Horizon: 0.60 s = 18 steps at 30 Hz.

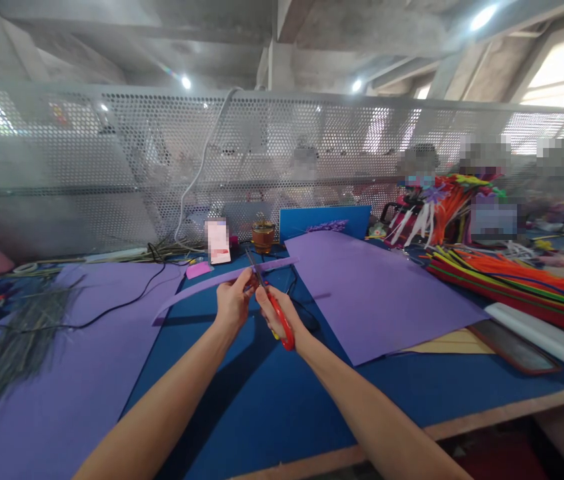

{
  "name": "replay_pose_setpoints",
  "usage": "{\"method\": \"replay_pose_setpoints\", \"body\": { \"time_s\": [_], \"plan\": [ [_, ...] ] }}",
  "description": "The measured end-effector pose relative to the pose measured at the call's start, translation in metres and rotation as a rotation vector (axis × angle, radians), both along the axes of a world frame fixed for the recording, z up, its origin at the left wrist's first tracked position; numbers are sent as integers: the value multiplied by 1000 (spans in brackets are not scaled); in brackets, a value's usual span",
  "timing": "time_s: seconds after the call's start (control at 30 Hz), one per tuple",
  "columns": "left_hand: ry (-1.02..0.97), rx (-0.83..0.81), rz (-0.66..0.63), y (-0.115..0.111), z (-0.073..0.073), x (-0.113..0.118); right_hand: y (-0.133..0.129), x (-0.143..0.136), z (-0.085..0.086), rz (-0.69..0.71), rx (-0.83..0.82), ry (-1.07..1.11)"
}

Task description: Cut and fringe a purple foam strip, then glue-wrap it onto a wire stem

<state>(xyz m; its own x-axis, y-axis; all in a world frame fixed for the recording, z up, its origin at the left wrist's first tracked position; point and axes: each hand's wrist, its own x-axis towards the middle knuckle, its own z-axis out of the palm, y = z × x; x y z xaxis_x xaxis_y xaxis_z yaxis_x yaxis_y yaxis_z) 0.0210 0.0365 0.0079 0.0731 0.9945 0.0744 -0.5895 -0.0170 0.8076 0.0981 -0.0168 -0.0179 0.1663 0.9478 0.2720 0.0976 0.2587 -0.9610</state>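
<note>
Over the middle of the blue worktop, the left hand pinches a long purple strip with a narrow grip. The right hand has its grip closed around the red scissors. Their blades point to the far side and cross the strip. A big purple sheet lies on the right, and another big sheet lies on the left, under thin green sticks. A phone and a brown jar stand on the far side.
</note>
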Motion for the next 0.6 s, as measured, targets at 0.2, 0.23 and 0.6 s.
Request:
{"method": "replay_pose_setpoints", "body": {
  "time_s": [0.2,0.23,0.6],
  "plan": [
    [4,-31,-4,0,2,-2,0,1,0,35,-31,29],
    [7,-27,-1,0,3,-2,0,1,0,52,-38,42],
    [-55,6,99,3,8,-2,3,4,-9,66,72,-71]
  ]
}}
